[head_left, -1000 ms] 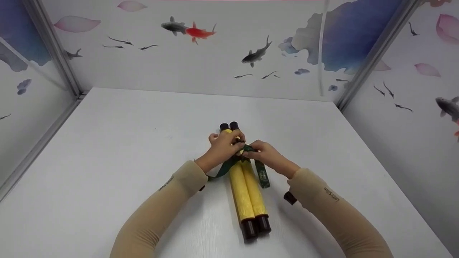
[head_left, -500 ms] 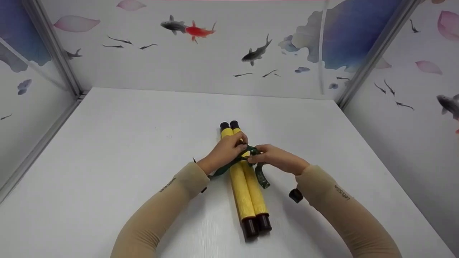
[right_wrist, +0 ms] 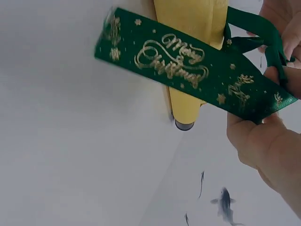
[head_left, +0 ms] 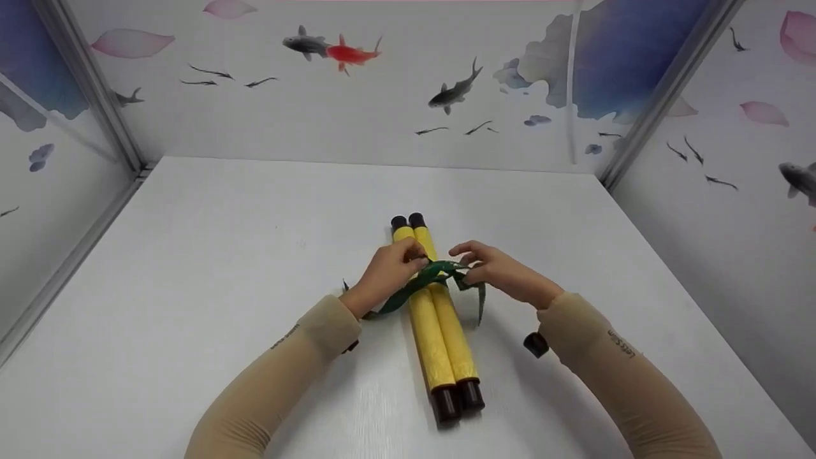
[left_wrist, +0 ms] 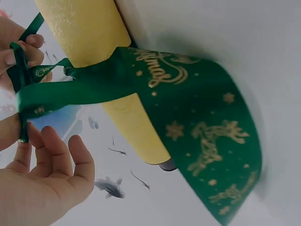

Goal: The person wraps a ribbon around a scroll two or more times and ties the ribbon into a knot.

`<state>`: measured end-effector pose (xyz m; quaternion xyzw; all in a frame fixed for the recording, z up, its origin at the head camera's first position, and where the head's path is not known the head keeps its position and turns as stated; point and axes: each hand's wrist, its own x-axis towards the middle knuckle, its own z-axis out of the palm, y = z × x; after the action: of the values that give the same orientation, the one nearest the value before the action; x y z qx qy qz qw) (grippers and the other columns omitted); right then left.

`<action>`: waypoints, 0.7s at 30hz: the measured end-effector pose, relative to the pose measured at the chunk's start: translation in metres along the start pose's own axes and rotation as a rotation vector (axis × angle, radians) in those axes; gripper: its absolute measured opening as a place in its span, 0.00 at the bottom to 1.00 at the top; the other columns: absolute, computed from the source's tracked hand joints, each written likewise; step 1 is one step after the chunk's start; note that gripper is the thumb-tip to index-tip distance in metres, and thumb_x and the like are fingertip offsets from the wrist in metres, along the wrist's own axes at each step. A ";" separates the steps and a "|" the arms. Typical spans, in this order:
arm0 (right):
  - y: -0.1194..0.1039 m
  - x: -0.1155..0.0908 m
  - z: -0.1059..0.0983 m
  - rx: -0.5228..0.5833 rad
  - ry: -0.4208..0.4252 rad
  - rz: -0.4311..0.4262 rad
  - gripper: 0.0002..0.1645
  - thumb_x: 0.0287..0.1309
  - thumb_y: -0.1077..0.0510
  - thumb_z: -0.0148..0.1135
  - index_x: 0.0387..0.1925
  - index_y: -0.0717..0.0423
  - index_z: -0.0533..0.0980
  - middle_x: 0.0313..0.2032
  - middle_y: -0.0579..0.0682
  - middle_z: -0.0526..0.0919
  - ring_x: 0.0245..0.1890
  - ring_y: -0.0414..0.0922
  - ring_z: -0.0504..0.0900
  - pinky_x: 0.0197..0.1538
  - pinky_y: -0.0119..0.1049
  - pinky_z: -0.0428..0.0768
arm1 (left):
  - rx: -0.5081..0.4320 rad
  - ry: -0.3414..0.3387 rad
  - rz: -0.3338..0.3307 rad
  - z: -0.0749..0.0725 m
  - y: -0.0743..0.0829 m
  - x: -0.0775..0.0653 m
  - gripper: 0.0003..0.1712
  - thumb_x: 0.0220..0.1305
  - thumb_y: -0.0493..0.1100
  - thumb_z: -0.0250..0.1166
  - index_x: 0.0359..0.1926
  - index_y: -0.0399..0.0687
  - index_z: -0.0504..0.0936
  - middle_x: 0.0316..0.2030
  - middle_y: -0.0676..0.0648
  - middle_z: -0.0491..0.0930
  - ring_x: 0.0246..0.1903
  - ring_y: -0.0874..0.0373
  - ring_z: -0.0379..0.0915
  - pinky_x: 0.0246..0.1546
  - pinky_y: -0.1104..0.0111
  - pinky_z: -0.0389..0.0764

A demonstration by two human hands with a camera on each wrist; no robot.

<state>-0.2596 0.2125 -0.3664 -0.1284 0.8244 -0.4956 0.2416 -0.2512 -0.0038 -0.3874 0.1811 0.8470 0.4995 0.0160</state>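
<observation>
Two yellow scrolls point(head_left: 428, 341) with dark end knobs lie side by side on the table. A green ribbon point(head_left: 398, 298) with gold Christmas print crosses their middle, with a small knot on top in the left wrist view. My left hand point(head_left: 387, 273) pinches a ribbon loop between thumb and fingers, its other fingers spread in the left wrist view. On the right, my right hand point(head_left: 510, 274) holds the ribbon's other part, some fingers lifted. In the right wrist view, a printed ribbon tail point(right_wrist: 169, 61) hangs from the right hand point(right_wrist: 263, 146).
The white table point(head_left: 255, 217) runs back to a wall point(head_left: 382, 115) painted with fish and petals. Side walls stand left and right. Dark wrist devices show at the right cuff point(head_left: 536, 344) and the left cuff.
My right hand has moved right, away from the left, stretching the ribbon between them, and its upper fingers have lifted. The right tail swings outward. My left hand has shifted slightly left.
</observation>
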 end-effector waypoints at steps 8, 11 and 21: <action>0.014 -0.024 -0.017 -0.098 0.162 -0.019 0.26 0.48 0.64 0.51 0.52 0.48 0.65 0.37 0.55 0.76 0.36 0.50 0.75 0.42 0.40 0.70 | -0.014 -0.011 -0.051 -0.003 -0.011 -0.010 0.06 0.56 0.44 0.59 0.33 0.47 0.73 0.30 0.52 0.74 0.31 0.60 0.68 0.33 0.70 0.72; 0.023 -0.029 -0.018 -0.136 0.202 -0.010 0.24 0.49 0.65 0.50 0.51 0.50 0.65 0.36 0.55 0.76 0.35 0.49 0.75 0.40 0.40 0.70 | 0.009 -0.050 -0.081 -0.005 -0.017 -0.016 0.06 0.55 0.43 0.60 0.31 0.47 0.74 0.29 0.52 0.75 0.30 0.59 0.68 0.31 0.69 0.70; 0.069 -0.113 -0.007 -0.345 0.509 0.244 0.18 0.51 0.67 0.49 0.46 0.57 0.68 0.37 0.53 0.76 0.35 0.44 0.74 0.39 0.37 0.72 | 0.193 -0.349 -0.027 0.040 -0.001 -0.010 0.06 0.53 0.43 0.61 0.29 0.45 0.74 0.27 0.50 0.75 0.29 0.58 0.67 0.32 0.66 0.64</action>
<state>-0.1648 0.3014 -0.3936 0.0603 0.9394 -0.3321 0.0603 -0.2340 0.0262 -0.4097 0.2540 0.8778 0.3767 0.1518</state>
